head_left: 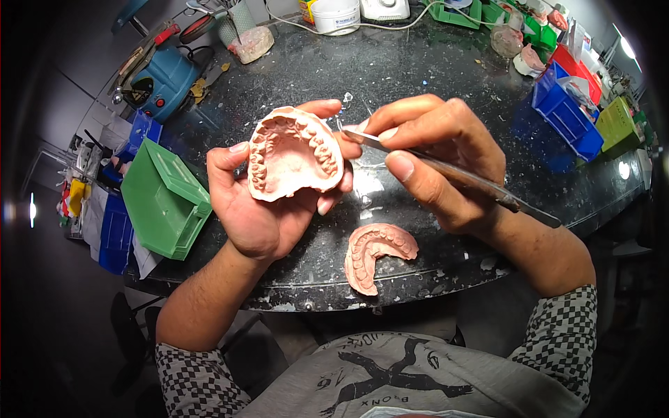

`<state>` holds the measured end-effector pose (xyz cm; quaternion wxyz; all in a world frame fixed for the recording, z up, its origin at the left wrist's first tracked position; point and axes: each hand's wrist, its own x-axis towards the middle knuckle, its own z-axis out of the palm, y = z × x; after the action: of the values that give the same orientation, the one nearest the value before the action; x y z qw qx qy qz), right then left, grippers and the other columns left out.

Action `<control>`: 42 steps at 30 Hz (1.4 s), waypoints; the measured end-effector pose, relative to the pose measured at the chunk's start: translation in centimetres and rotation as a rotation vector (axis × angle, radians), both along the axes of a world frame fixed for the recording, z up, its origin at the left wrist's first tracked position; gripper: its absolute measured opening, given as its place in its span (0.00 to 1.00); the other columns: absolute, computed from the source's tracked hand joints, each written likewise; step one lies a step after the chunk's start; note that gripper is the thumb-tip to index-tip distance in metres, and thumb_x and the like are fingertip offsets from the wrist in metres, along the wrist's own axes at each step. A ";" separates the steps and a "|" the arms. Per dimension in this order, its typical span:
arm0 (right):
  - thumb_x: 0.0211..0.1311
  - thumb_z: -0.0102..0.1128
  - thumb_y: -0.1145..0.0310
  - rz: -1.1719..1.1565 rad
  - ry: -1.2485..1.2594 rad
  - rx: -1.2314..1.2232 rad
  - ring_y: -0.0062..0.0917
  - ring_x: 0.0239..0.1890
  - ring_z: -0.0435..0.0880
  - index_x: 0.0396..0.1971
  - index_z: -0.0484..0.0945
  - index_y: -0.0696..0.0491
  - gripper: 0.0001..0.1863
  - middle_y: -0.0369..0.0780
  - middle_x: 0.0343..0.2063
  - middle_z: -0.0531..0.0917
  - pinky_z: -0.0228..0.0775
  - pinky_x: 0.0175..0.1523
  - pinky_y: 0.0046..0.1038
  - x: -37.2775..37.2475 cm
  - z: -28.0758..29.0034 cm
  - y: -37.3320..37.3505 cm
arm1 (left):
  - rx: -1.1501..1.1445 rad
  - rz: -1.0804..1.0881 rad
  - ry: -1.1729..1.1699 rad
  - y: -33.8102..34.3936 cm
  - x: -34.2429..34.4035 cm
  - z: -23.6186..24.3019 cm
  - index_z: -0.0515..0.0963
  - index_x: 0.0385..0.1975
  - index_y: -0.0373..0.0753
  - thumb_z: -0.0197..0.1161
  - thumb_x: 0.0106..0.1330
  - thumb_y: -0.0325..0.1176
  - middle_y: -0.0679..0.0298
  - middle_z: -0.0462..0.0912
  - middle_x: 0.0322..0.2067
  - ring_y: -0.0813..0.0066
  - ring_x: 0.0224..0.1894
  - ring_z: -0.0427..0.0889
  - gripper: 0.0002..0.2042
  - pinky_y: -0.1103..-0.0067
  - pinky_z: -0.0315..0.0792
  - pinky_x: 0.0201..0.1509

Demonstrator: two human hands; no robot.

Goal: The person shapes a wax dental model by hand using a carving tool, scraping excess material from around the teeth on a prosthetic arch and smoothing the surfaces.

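While my left hand [268,224] cradles cast [289,155], fingers curled round it, my right hand [463,136] pinches tool [481,184] beside cast's rim; second cast [358,258] lies bodyward of right fingers.

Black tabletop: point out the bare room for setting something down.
Mostly bare: between the held cast and white tub; between the right hand and rightmost blue bin. Crowded: far edge, and around the large green bin.

A grey shirt [481,373] bears a black print [391,375] at six o'clock. Checkered black-and-white sleeves [563,334] show at four and seven.
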<state>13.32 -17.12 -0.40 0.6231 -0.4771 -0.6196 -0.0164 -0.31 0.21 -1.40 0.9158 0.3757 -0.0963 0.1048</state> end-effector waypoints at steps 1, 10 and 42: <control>0.63 0.64 0.76 0.005 0.030 -0.008 0.25 0.43 0.85 0.41 0.78 0.58 0.08 0.45 0.43 0.84 0.78 0.49 0.26 0.0 0.0 -0.1 | -0.004 -0.002 0.007 -0.1 0.0 0.0 0.62 0.65 0.26 0.37 0.61 0.58 0.43 0.82 0.45 0.58 0.38 0.83 0.41 0.76 0.74 0.30; 0.65 0.56 0.83 0.060 -0.057 -0.076 0.41 0.53 0.84 0.42 0.74 0.63 0.07 0.54 0.44 0.82 0.75 0.60 0.39 0.2 0.4 -0.4 | -0.065 0.024 0.019 -0.4 0.0 0.3 0.62 0.65 0.24 0.35 0.64 0.54 0.43 0.78 0.53 0.53 0.47 0.83 0.39 0.70 0.79 0.41; 0.63 0.57 0.82 0.140 0.101 -0.196 0.34 0.48 0.85 0.39 0.78 0.64 0.06 0.52 0.41 0.84 0.77 0.57 0.34 -0.4 0.6 -0.2 | 0.369 0.422 0.278 -2.1 -0.8 1.8 0.72 0.48 0.25 0.32 0.73 0.51 0.51 0.82 0.25 0.67 0.17 0.79 0.31 0.79 0.75 0.17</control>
<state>12.89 -17.27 0.24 0.6034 -0.4914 -0.6180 0.1118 -1.07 -1.90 0.44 0.7946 0.5579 0.0924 0.2209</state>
